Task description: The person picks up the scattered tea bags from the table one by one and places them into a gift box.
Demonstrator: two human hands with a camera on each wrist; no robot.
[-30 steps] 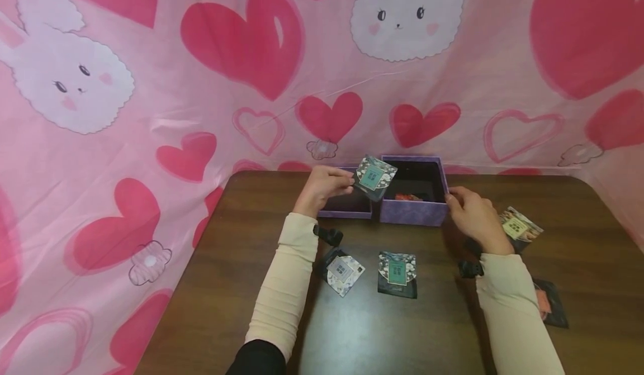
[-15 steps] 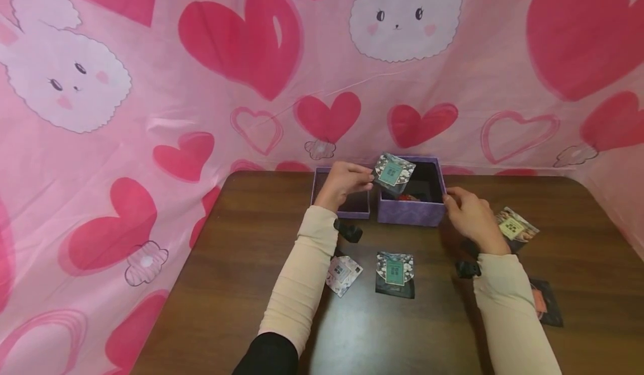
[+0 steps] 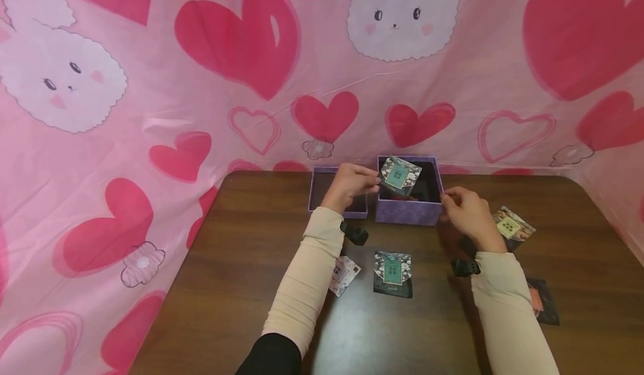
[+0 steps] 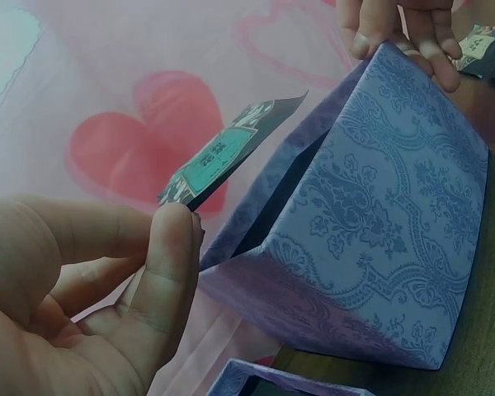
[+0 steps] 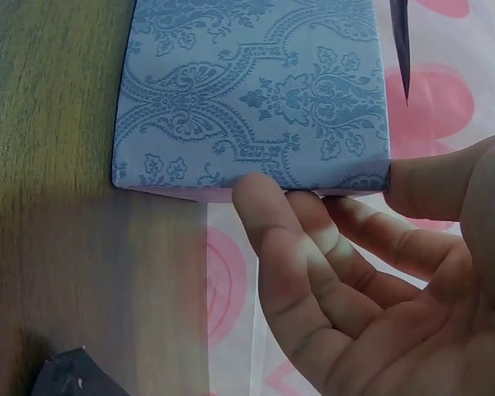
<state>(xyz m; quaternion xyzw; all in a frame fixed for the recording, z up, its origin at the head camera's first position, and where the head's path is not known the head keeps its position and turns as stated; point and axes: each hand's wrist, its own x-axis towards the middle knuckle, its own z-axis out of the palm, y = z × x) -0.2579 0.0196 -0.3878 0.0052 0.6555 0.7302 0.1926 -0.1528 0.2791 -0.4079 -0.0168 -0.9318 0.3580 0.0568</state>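
Between thumb and fingertips, my left hand (image 3: 352, 184) pinches a flat dark sachet (image 3: 399, 175) with a green label and a floral print. The sachet is tilted over the open top of a purple patterned box (image 3: 408, 214), as the left wrist view also shows. My right hand (image 3: 469, 214) grips the box at its right front corner; in the right wrist view the thumb (image 5: 433, 186) lies at the rim and the fingers touch the side. Something reddish shows low inside the box, mostly covered by the sachet.
Left of the box lies its shallow purple lid (image 3: 358, 215), partly behind my left hand. On the brown table (image 3: 241, 263) are a green-labelled sachet (image 3: 392, 274), a pale one (image 3: 346, 277), a yellow-labelled one (image 3: 510, 227) and an orange-labelled one (image 3: 545, 302). A pink heart-printed cloth hangs behind.
My left hand has carried the green-labelled sachet rightward, from beside the box's left edge to over its opening. My right hand keeps its grip on the box.
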